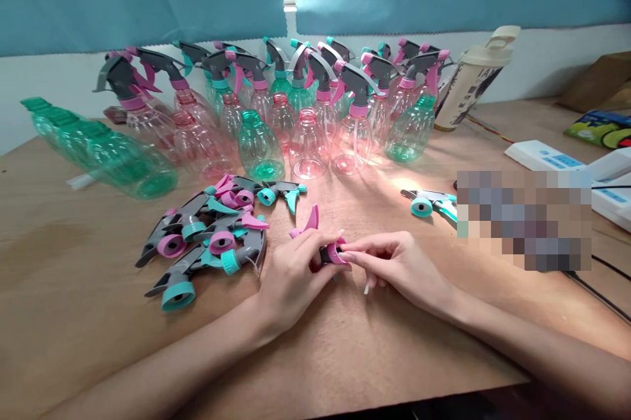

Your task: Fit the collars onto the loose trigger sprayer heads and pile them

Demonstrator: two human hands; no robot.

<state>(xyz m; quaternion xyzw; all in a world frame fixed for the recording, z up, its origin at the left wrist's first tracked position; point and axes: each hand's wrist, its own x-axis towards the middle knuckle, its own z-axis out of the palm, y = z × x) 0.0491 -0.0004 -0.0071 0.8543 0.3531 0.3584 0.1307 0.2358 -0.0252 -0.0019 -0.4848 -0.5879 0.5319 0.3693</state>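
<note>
My left hand [294, 269] is closed round a trigger spray head [333, 252] with a pink collar and pink trigger, its collar turned toward the right. At the collar's opening my right hand [401, 269] pinches with thumb and forefinger. A thin white tube [366, 288] sticks out below its curled fingers; the rest of the tube is hidden. To the left of my left hand lies a pile of grey spray heads [217, 242] with pink or teal collars. One teal spray head [422, 207] lies apart, beyond my right hand.
Clear pink and green bottles [308, 150], many topped with spray heads, stand along the back. Green bottles [133, 157] lean together at left. A tumbler [473, 78], white power strips [552, 160], black cables [604, 288] and a blurred-out patch are at right.
</note>
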